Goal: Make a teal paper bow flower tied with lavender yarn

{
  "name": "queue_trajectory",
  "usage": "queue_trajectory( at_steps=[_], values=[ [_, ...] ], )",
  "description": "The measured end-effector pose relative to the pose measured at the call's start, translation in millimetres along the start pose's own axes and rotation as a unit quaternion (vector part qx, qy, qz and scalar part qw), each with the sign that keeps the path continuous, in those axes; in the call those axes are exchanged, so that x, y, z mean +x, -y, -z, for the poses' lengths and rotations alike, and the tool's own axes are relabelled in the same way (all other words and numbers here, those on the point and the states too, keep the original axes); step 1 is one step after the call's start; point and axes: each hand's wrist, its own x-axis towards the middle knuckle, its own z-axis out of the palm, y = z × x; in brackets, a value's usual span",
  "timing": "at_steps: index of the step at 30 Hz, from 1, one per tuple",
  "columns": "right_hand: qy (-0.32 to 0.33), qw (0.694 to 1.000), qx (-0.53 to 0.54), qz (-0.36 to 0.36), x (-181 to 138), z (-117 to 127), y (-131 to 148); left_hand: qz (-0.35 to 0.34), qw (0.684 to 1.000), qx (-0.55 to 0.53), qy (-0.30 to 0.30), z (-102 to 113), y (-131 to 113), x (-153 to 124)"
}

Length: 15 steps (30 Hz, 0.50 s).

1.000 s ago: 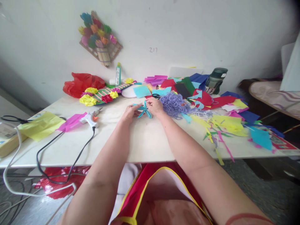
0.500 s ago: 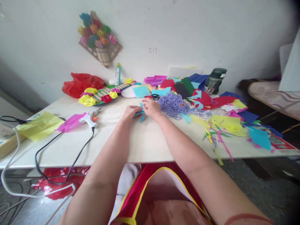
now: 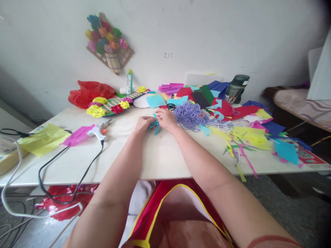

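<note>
Lying at left on the table [image 3: 165,158]: a yellow sheet [image 3: 45,140], followed by a pink sheet [image 3: 77,136], at whose right end a glue gun [image 3: 97,132] is set. Near mid-table, a blue strip [image 3: 157,128] is held between both hands: gripped by the closed fingers of the left hand [image 3: 143,124], its upper end pinched between thumb and fingertips of the right hand [image 3: 166,119]. Just right, purple yarn [image 3: 190,115] is heaped; farther right, a bottle [image 3: 236,90] is seen, with yellow paper [image 3: 252,136] strewn nearer.
</note>
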Motion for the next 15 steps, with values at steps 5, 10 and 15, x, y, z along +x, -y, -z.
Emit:
queue_trajectory(
  at_steps=[5,10,15],
  values=[
    [0.001,1.000,0.006,0.012,1.2,-3.0,-2.2,-0.015,1.000,-0.008,0.000,1.8,3.6,2.8],
    [-0.004,1.000,0.010,0.010,0.3,-5.3,-2.9,-0.034,0.999,-0.012,-0.001,0.9,4.0,2.3],
    [-0.019,1.000,0.003,-0.009,-0.1,-7.3,-1.9,-0.044,0.999,0.006,-0.007,-0.1,4.6,2.7]
  ],
)
